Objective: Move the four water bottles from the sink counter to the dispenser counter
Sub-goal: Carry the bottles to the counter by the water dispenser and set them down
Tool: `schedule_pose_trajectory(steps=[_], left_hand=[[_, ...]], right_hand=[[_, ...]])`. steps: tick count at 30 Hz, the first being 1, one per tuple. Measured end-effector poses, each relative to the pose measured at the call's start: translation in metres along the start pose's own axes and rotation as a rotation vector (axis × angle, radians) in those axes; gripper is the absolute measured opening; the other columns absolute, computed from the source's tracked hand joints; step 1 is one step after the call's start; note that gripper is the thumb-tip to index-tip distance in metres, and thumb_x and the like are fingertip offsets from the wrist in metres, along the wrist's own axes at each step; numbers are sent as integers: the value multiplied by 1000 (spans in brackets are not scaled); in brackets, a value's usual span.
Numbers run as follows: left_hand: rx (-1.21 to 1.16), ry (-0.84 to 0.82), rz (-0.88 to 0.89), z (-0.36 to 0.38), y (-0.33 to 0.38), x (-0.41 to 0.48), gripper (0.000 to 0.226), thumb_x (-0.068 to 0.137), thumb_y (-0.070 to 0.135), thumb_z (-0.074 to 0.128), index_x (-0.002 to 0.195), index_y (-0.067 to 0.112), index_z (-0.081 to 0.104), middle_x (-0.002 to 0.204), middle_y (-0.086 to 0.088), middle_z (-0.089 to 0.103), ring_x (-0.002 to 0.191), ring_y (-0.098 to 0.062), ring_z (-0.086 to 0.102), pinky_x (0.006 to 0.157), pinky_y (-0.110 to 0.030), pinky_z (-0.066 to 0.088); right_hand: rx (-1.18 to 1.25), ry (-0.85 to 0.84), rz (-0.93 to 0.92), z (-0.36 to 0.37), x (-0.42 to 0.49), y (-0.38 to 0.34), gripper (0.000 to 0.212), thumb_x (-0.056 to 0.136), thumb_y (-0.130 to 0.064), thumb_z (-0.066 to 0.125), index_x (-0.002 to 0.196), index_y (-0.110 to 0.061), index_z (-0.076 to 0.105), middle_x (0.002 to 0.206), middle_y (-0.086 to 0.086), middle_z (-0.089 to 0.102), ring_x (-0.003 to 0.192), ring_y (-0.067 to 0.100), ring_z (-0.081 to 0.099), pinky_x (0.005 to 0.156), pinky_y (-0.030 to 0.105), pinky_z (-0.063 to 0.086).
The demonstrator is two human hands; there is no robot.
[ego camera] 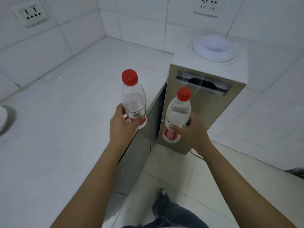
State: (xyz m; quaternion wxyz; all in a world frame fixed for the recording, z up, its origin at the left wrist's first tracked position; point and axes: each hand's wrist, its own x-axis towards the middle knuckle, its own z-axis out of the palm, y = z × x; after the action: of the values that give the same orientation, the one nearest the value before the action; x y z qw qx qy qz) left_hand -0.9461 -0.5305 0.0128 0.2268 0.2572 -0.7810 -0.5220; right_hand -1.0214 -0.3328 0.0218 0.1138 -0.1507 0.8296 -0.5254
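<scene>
At frame centre, the left hand (120, 125) grips one red-capped bottle (133, 99); the right hand (191, 133) grips another bottle (178, 116) before the dispenser (209, 74).

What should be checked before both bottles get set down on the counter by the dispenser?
1. Left grip: left hand wraps the label band of the clear plastic red-capped bottle on the left. ok.
2. Right grip: right hand holds the fuller clear red-capped bottle on the right, fingers across its red label. ok.
3. Caps: both red caps are on; tightness cannot tell.
4. Bottles roughly upright, slightly tilted. ok.
5. Landing spot: the white tiled counter left of the beige water dispenser shows bare surface. ok.
6. The other two bottles: not in view. cannot tell.
</scene>
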Motion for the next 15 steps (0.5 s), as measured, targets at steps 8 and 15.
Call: schedule_pose_trajectory(steps=[8,15], left_hand=[[-34,153,-84,12,2,41,54,61,27,79,106,33,49,89,28,57,79,22,55,56,3,41],[7,196,-111,-1,-4,59,55,64,27,78,109,32,48,90,28,56,81,17,57,56,1,42]], right_hand=[[6,-136,-23,-7,72,-6,60,74,-24,74,126,-14,47,121,5,60,108,20,58,93,39,50],[57,-179,-31,9,108,-15,60,72,-19,75,124,-12,48,119,4,61,107,21,59,93,37,49]])
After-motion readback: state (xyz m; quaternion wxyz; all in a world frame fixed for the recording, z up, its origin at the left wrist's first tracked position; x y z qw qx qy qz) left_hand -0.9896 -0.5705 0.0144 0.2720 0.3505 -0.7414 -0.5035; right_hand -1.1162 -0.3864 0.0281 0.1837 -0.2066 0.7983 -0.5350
